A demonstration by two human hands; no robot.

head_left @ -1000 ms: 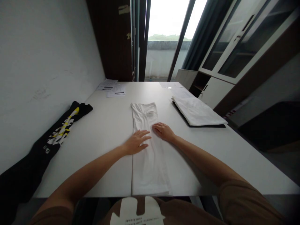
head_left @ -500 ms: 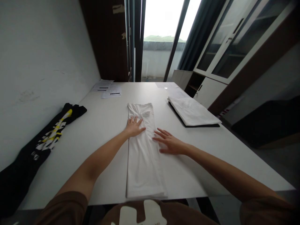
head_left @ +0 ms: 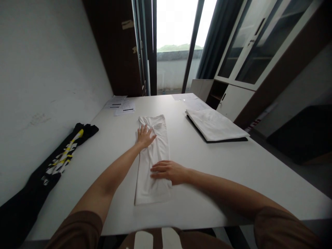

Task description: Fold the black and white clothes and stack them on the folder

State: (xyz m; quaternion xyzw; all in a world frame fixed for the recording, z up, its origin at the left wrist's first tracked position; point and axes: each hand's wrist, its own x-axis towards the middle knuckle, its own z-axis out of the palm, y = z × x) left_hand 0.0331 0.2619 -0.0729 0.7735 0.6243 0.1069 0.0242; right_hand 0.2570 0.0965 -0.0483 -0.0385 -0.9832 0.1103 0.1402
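A white garment (head_left: 153, 188), folded into a long narrow strip, lies lengthwise in front of me on the white table. Its far end is wrinkled and gathered; which kind of garment it is I cannot tell. My left hand (head_left: 145, 136) rests on its upper left part, fingers spread. Lower down, my right hand (head_left: 171, 172) lies over the right edge, palm down with fingers stretched across the cloth. Neither hand grips the fabric.
A black garment with a yellow and white print (head_left: 62, 159) lies along the table's left side by the wall. Folded white cloth (head_left: 216, 123) sits on black cloth at the right. Papers (head_left: 124, 106) lie at the far left, and more sheets (head_left: 190, 100) at the far edge.
My right hand has moved down and left onto the cloth's lower half. The left hand stays on the upper part. The white garment's near end now lies farther from the table's front edge.
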